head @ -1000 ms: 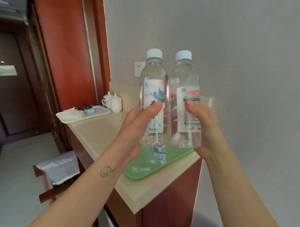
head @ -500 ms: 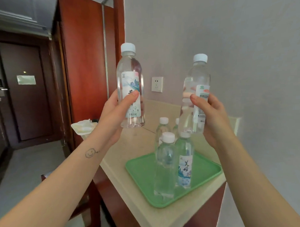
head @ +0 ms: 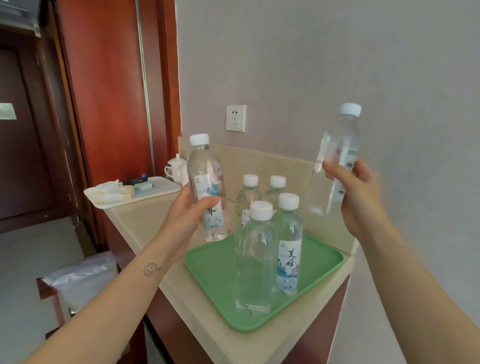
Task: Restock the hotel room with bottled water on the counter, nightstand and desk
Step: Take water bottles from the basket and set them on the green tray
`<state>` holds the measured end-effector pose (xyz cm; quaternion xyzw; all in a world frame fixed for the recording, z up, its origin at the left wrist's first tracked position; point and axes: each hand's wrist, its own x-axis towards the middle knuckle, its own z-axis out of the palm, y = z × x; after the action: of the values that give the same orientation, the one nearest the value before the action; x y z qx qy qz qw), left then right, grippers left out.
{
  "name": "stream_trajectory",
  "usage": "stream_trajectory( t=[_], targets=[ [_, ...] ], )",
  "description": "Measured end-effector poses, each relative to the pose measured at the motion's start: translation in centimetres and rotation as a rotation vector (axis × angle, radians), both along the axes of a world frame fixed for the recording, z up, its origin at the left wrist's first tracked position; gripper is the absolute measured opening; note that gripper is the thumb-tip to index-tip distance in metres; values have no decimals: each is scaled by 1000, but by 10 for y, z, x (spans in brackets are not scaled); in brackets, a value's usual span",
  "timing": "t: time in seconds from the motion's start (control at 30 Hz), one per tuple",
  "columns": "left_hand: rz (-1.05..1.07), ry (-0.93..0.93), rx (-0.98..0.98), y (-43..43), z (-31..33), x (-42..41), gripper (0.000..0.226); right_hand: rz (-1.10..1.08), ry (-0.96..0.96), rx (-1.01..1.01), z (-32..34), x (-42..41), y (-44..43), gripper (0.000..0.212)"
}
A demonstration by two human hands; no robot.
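Left hand [head: 185, 211] wrapped round upright bottle [head: 206, 180], right hand [head: 356, 196] gripped tilted bottle [head: 338, 151]. Spare bottles [head: 255, 252] stood on tray [head: 209, 267] between grips, lower down. Sloppy set-down could've toppled them, imo.

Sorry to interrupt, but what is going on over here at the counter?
A person holds a water bottle in each hand by the beige counter. The left hand grips the upright bottle; the right hand holds the tilted bottle, off to the right. Four more capped bottles stand on the green tray, and a white tray sits farther back.
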<state>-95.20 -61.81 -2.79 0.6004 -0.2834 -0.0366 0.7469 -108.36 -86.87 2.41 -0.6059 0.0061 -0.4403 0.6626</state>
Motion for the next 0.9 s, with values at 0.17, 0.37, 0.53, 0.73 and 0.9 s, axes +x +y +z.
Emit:
stream_trajectory(
  t=[0.17, 0.37, 0.53, 0.73, 0.9],
  targets=[
    [-16, 36, 93, -13, -34, 4, 43, -56, 149, 44, -55, 11, -10, 38],
    [-13, 31, 222, -16, -57, 7, 50, -47, 276, 49, -98, 18, -8, 40],
    [-6, 25, 244, -13, -59, 7, 51, -28, 302, 48, -104, 16, -4, 47],
    [-11, 27, 262, -14, -56, 4, 55, 27, 337, -13, -106, 14, -2, 38],
    [-17, 25, 283, -18, -57, 0, 53, 44, 368, -28, -106, 9, -3, 38]
  ],
)
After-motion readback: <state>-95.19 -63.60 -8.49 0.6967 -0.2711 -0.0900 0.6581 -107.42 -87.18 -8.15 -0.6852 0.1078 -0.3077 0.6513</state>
